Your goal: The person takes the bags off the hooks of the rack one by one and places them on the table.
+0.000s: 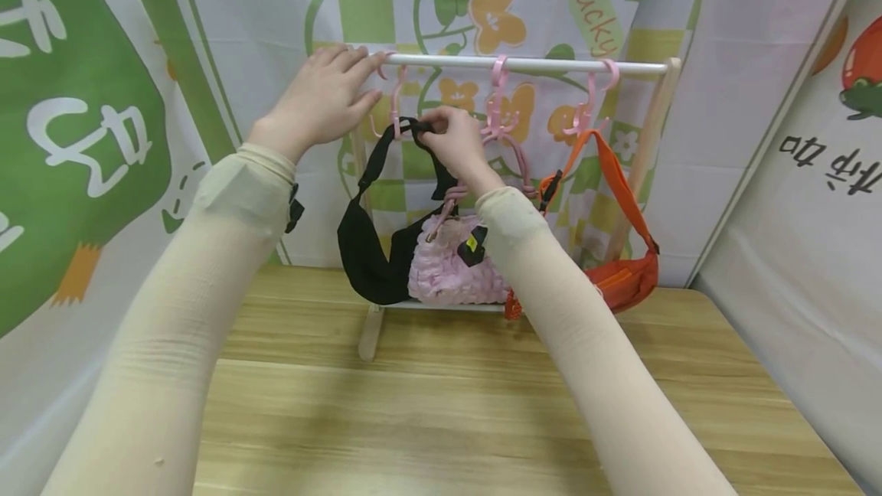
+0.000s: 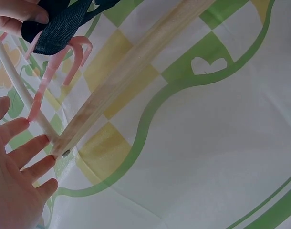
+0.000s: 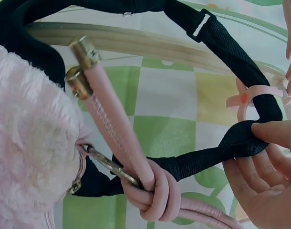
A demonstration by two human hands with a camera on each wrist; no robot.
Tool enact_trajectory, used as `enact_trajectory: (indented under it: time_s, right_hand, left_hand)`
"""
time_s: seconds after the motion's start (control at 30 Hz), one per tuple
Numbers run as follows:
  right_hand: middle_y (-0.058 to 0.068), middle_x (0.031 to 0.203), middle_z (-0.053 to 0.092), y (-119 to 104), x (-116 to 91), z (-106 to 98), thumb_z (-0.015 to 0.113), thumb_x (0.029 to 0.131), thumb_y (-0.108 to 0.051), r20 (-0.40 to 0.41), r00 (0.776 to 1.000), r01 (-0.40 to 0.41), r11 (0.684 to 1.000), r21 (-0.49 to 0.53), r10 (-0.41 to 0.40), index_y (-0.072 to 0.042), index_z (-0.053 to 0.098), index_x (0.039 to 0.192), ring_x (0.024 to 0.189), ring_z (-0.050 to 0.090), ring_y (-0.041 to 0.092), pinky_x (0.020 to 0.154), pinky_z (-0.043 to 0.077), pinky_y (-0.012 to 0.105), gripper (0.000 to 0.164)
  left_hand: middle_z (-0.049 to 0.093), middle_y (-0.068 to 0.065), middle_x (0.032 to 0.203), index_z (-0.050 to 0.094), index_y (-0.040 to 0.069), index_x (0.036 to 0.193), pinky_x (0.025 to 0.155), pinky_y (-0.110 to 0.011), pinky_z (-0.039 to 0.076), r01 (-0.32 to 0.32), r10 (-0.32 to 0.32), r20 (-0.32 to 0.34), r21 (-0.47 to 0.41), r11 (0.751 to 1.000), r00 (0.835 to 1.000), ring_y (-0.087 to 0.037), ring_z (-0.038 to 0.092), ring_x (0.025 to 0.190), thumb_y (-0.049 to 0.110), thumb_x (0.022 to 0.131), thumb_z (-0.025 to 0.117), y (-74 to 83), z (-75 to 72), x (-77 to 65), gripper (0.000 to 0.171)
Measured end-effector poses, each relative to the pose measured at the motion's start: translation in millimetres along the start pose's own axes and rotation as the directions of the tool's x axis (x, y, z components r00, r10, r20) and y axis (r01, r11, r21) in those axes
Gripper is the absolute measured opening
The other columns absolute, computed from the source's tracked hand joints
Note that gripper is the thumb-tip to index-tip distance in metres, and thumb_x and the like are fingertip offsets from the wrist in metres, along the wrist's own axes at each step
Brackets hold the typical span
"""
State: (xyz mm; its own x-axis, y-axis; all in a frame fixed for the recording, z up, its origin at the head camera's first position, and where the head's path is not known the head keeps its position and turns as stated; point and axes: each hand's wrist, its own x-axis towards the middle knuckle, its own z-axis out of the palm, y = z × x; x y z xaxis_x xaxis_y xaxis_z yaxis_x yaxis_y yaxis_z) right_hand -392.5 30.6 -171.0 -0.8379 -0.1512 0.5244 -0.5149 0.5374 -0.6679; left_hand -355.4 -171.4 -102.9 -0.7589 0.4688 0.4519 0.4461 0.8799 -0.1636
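Note:
My left hand (image 1: 327, 94) rests over the left end of the white rail (image 1: 448, 61) of a small rack, its fingers extended. In the left wrist view those fingers (image 2: 33, 148) are spread beside the rail and a pink hook (image 2: 47, 76). With thumb and fingers, my right hand (image 1: 455, 144) pinches the strap (image 3: 243, 138) of a black bag (image 1: 375, 270). That strap loops over the leftmost pink hook (image 1: 396, 102). Just right of the black bag and partly in front of it hangs a fluffy pink handbag (image 1: 455, 278) with knotted handles (image 3: 152, 191).
An orange bag (image 1: 627, 282) hangs by its strap from the right pink hook (image 1: 586, 109). The rack's wooden foot (image 1: 370, 331) stands on a wooden table (image 1: 413, 419). A printed curtain (image 1: 365, 14) is close behind the rack.

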Motion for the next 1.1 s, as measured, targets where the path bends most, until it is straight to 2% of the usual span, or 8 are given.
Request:
enact_trajectory:
  time_s: [0.23,0.53,0.8,0.97,1.1]
  right_hand:
    - [0.007,0.105,0.071,-1.4,1.1,0.5,0.07,0.086,-0.014,-0.014,0.999,-0.05,0.998,0.049,0.051,-0.009,0.068,0.11,0.094,0.065,0.017,0.086,0.048,0.026,0.025]
    - [0.007,0.103,0.071,-4.5,0.8,-1.5,0.07,0.086,-0.017,-0.02,0.997,-0.079,0.996,0.049,0.08,-0.011,0.07,0.109,0.094,0.063,0.017,0.09,0.046,0.03,0.024]
    - [0.005,0.103,0.071,-6.1,1.7,-3.2,0.07,0.085,-0.018,-0.031,0.995,-0.095,0.994,0.057,0.096,-0.013,0.07,0.109,0.096,0.063,0.016,0.101,0.038,0.035,0.024]
    - [0.005,0.102,0.072,-6.9,2.3,-4.6,0.069,0.086,-0.017,-0.035,0.992,-0.117,0.99,0.079,0.12,-0.014,0.071,0.108,0.094,0.063,0.015,0.095,0.041,0.03,0.023]
    - [0.006,0.1,0.072,-7.6,2.6,-5.7,0.07,0.085,-0.017,-0.058,0.993,-0.097,0.993,0.073,0.101,-0.013,0.072,0.106,0.092,0.063,0.015,0.092,0.041,0.028,0.022]
  left_hand:
    - [0.017,-0.02,0.156,0.01,0.019,0.153,0.118,-0.054,0.004,0.005,-0.005,0.005,-0.001,1.0,1.0,-0.041,0.012,0.144,0.04,0.103,0.026,0.0,0.0,0.1,0.057]
    - [0.017,-0.019,0.156,0.01,0.019,0.153,0.118,-0.054,0.005,0.012,-0.012,0.004,0.001,1.0,1.0,-0.04,0.012,0.144,0.039,0.103,0.025,1.0,-0.7,-0.8,0.056]
    - [0.018,-0.019,0.156,0.011,0.019,0.153,0.118,-0.053,0.005,0.013,-0.013,-0.001,-0.001,1.0,1.0,-0.04,0.013,0.144,0.039,0.103,0.026,0.4,-0.3,-0.8,0.056]
    - [0.019,-0.019,0.156,0.012,0.02,0.153,0.118,-0.053,0.006,0.01,-0.01,-0.008,0.004,1.0,1.0,-0.04,0.014,0.144,0.039,0.103,0.027,0.2,0.1,-0.6,0.056]
    - [0.018,-0.02,0.156,0.012,0.019,0.153,0.118,-0.053,0.005,0.005,-0.005,-0.008,0.004,1.0,1.0,-0.04,0.014,0.144,0.039,0.103,0.027,-0.1,0.3,-0.3,0.056]
